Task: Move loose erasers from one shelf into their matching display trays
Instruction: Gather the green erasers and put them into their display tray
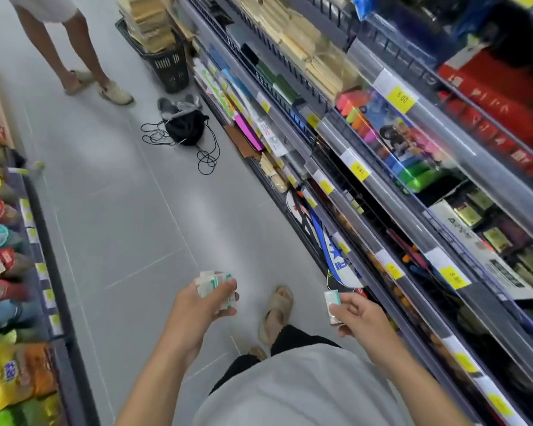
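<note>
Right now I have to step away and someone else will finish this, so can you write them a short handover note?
Left hand: grips a bunch of erasers, white with green bands, over the aisle floor.
Right hand: pinches one or two more erasers near the shelves on the right.
Done: loose erasers are picked up and in both hands.
Left: none of these are in a display tray yet, and no eraser tray can be made out in this view. Find the matching tray on the shelves and put them in.
Mind the black bag and cords on the floor ahead.
</note>
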Demonstrator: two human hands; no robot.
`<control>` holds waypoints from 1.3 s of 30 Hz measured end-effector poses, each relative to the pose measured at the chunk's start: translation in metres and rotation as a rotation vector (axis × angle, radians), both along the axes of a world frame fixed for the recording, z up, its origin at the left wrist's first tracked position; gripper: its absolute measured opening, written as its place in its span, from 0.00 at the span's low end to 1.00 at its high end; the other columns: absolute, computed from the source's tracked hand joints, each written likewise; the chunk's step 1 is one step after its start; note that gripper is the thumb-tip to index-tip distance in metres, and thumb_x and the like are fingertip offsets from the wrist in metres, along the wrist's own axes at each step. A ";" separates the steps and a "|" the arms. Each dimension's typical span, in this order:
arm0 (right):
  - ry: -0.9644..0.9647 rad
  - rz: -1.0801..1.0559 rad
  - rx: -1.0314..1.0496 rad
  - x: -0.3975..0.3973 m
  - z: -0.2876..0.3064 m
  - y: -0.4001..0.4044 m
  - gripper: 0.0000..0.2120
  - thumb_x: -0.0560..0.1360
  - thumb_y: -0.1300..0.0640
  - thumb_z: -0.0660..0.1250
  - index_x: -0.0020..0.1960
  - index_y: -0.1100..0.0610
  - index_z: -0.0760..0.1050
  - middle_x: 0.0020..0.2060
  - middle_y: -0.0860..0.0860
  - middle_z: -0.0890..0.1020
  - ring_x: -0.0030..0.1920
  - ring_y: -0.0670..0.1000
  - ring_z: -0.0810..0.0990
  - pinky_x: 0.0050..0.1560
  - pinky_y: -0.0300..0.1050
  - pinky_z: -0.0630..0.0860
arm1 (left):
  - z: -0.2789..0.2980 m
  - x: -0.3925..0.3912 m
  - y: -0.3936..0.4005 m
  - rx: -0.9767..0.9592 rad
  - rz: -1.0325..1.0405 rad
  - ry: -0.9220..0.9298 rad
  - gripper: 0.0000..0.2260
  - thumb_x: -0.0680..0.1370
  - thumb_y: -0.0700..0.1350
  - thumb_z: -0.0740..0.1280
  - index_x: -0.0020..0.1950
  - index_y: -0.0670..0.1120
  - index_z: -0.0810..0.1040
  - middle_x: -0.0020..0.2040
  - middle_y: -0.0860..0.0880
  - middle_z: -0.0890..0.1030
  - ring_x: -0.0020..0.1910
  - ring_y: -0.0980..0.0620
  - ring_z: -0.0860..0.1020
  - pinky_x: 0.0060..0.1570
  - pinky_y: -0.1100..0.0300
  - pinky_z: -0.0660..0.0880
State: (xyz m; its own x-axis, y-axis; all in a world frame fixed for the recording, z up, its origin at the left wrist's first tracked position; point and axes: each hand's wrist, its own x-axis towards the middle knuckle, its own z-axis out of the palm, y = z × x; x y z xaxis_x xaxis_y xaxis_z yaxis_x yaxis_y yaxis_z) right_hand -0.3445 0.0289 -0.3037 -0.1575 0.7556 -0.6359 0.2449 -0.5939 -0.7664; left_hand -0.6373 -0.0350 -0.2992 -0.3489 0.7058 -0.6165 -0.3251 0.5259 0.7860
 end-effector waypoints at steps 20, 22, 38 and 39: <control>0.080 -0.164 0.118 -0.101 0.024 0.279 0.08 0.77 0.63 0.69 0.56 0.57 0.81 0.41 0.53 0.85 0.37 0.49 0.80 0.39 0.44 0.77 | 0.021 -0.081 0.267 -0.053 -0.109 -0.030 0.06 0.79 0.39 0.74 0.52 0.37 0.83 0.40 0.43 0.84 0.38 0.49 0.84 0.37 0.59 0.82; 0.087 -0.224 0.126 -0.107 0.032 0.290 0.08 0.77 0.63 0.68 0.55 0.57 0.81 0.40 0.54 0.84 0.38 0.51 0.80 0.42 0.47 0.77 | 0.026 -0.090 0.303 -0.025 -0.178 -0.019 0.06 0.79 0.39 0.74 0.53 0.38 0.82 0.40 0.43 0.84 0.39 0.49 0.84 0.37 0.59 0.82; 0.012 -0.576 0.548 -0.159 0.152 0.303 0.17 0.80 0.59 0.66 0.64 0.41 0.74 0.46 0.51 0.83 0.41 0.55 0.79 0.40 0.48 0.75 | 0.176 -0.092 0.523 0.483 -0.941 -0.058 0.10 0.72 0.53 0.79 0.50 0.50 0.87 0.43 0.43 0.87 0.34 0.51 0.82 0.35 0.63 0.78; 0.012 -0.577 0.584 -0.162 0.162 0.303 0.19 0.78 0.58 0.66 0.65 0.40 0.73 0.46 0.52 0.83 0.42 0.55 0.81 0.40 0.45 0.77 | 0.186 -0.088 0.527 0.530 -0.960 -0.068 0.10 0.72 0.53 0.80 0.50 0.52 0.87 0.44 0.42 0.87 0.35 0.51 0.82 0.36 0.63 0.78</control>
State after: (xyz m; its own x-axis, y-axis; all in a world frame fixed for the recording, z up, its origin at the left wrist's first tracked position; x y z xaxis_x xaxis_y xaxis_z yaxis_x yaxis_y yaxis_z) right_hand -0.5062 0.3315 -0.1413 0.3528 0.9285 -0.1158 0.0126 -0.1285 -0.9916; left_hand -0.7250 0.4916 -0.1133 0.5104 0.8464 -0.1521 -0.0123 0.1840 0.9829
